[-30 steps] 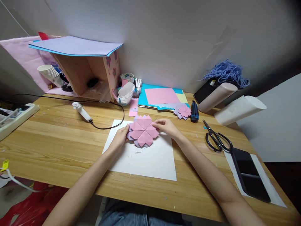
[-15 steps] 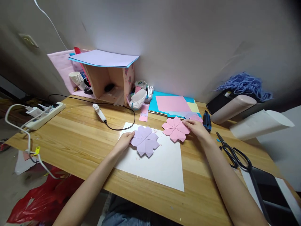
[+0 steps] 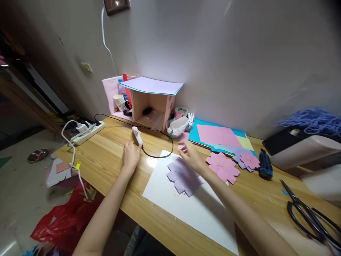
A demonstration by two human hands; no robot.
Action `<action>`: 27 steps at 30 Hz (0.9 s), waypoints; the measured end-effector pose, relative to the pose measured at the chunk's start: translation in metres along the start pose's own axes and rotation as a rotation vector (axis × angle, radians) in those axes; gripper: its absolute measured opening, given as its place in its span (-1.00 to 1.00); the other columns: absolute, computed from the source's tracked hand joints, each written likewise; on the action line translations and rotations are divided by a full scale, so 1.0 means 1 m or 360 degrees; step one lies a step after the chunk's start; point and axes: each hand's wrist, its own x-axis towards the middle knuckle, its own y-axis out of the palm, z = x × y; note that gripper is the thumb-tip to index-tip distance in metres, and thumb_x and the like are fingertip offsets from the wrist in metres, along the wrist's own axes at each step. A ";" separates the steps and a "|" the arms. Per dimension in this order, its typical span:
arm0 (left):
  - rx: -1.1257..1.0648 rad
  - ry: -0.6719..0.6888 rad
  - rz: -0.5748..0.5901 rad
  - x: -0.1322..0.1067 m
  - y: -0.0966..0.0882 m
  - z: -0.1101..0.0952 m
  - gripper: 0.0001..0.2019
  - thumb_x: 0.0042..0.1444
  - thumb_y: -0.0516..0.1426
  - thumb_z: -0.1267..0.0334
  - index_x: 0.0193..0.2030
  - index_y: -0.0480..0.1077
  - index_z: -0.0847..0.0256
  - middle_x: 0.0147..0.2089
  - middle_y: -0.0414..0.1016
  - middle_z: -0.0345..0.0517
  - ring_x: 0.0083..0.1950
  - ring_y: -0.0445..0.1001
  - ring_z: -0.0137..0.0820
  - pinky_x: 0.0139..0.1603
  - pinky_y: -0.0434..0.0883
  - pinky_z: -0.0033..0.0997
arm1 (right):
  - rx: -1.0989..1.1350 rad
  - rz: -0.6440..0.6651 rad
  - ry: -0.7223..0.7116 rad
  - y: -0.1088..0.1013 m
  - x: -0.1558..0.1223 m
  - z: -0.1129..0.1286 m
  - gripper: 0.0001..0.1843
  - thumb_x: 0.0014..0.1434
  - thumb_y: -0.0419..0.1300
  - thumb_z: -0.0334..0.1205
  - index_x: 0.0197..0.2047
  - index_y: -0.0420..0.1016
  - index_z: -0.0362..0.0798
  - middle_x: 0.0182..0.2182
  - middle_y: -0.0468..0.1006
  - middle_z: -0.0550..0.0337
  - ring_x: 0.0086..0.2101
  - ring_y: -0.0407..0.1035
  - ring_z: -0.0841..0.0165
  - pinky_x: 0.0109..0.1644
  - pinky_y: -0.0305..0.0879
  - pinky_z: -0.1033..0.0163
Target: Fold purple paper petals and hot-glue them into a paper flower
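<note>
My left hand (image 3: 131, 156) rests on the wooden table close beside a white hot glue gun (image 3: 137, 136) with a black cord. Its fingers point forward and its thumb side is by the gun's handle; I cannot tell whether they touch. Over the far edge of a purple paper flower (image 3: 184, 179) hangs my right hand (image 3: 191, 155), fingers loosely bent and apart, holding nothing visible. The purple flower lies on a white sheet (image 3: 165, 192). To its right lies a pink paper flower (image 3: 222, 166), and beyond that a smaller pink flower (image 3: 249, 160) on purple paper.
An open box (image 3: 153, 103) with a purple sheet on top stands at the back. Coloured paper (image 3: 218, 135), a blue cutter (image 3: 265, 165) and black scissors (image 3: 302, 209) lie to the right. A power strip (image 3: 89, 133) is at the left edge.
My left hand has let go of the purple flower and moved left to the glue gun. My right hand has left the pink flower and moved left over the purple one. The view has shifted left.
</note>
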 end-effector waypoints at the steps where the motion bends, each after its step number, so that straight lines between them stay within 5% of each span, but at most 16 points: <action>1: -0.0036 -0.0019 0.0044 0.009 0.004 0.005 -0.59 0.08 0.04 0.05 -0.08 0.36 0.35 -0.13 0.43 0.19 -0.03 0.38 -0.15 -0.06 0.29 -0.30 | 0.0066 0.0109 -0.0008 0.022 0.015 0.011 -0.72 0.14 0.01 -0.25 -0.07 0.31 -0.08 -0.15 0.40 0.03 -0.29 0.37 0.36 -0.21 0.31 0.24; 3: -0.0080 -0.0064 0.0109 0.021 0.013 0.010 -0.60 0.04 0.08 0.06 -0.11 0.37 0.34 -0.15 0.44 0.18 -0.02 0.38 -0.16 -0.05 0.29 -0.32 | 0.0131 0.0282 0.0029 0.066 0.047 0.030 -0.71 0.11 0.05 -0.25 -0.08 0.33 -0.15 -0.11 0.40 -0.04 -0.30 0.38 0.36 -0.20 0.29 0.24; 7: -0.0204 -0.0141 0.0233 0.027 0.027 0.012 -0.75 0.07 0.05 0.21 -0.19 0.38 0.33 -0.16 0.43 0.19 -0.11 0.43 -0.20 -0.14 0.32 -0.35 | 0.0146 0.0289 0.0057 0.138 0.098 0.055 -0.69 0.09 0.10 -0.20 -0.12 0.36 -0.19 -0.18 0.44 -0.08 -0.23 0.35 0.28 -0.15 0.22 0.24; 12: -0.0270 -0.0106 0.0221 0.019 0.018 0.014 -0.84 0.00 0.06 0.37 -0.24 0.36 0.30 -0.20 0.42 0.13 -0.12 0.43 -0.23 -0.15 0.33 -0.39 | 0.0178 0.0292 0.0011 0.170 0.122 0.069 -0.86 0.09 0.07 -0.23 -0.33 0.35 -0.12 -0.38 0.46 0.12 -0.36 0.31 0.34 -0.27 0.18 0.30; 17: -0.0748 -0.0062 0.0066 -0.004 -0.006 0.015 -0.67 -0.10 0.16 0.29 -0.14 0.29 0.28 -0.14 0.32 0.06 -0.10 0.40 -0.25 -0.11 0.36 -0.32 | 0.0227 0.0217 -0.0053 0.164 0.115 0.099 -0.78 0.14 -0.03 -0.12 -0.38 0.28 -0.08 -0.45 0.38 0.21 -0.43 0.25 0.39 -0.36 0.14 0.34; 20: -0.1083 -0.0074 0.0062 -0.026 -0.015 0.016 -0.47 -0.15 0.11 0.45 0.04 0.17 0.25 -0.04 0.26 0.07 -0.13 0.40 -0.33 -0.19 0.40 -0.38 | 0.0321 0.0038 -0.0161 0.149 0.110 0.135 -0.76 0.17 -0.06 -0.06 -0.33 0.25 -0.05 -0.41 0.35 0.20 -0.41 0.24 0.38 -0.34 0.15 0.31; 24: -0.1176 0.0032 -0.0028 -0.053 -0.029 0.025 -0.45 -0.13 -0.04 0.58 0.07 0.19 0.19 -0.06 0.30 0.01 -0.04 0.37 -0.33 -0.07 0.37 -0.35 | 0.0499 -0.0190 -0.0246 0.109 0.110 0.175 -0.71 0.19 -0.07 -0.01 -0.21 0.26 -0.05 -0.38 0.37 0.13 -0.38 0.28 0.32 -0.28 0.21 0.24; 27: -0.1005 0.0336 -0.0052 -0.066 -0.046 0.032 -0.52 -0.11 -0.13 0.63 -0.13 0.36 0.15 -0.09 0.34 -0.04 0.02 0.33 -0.32 0.08 0.26 -0.28 | 0.0578 -0.0417 -0.0285 0.065 0.107 0.174 -0.68 0.20 -0.07 -0.01 -0.14 0.26 -0.07 -0.34 0.40 0.10 -0.35 0.30 0.32 -0.23 0.24 0.21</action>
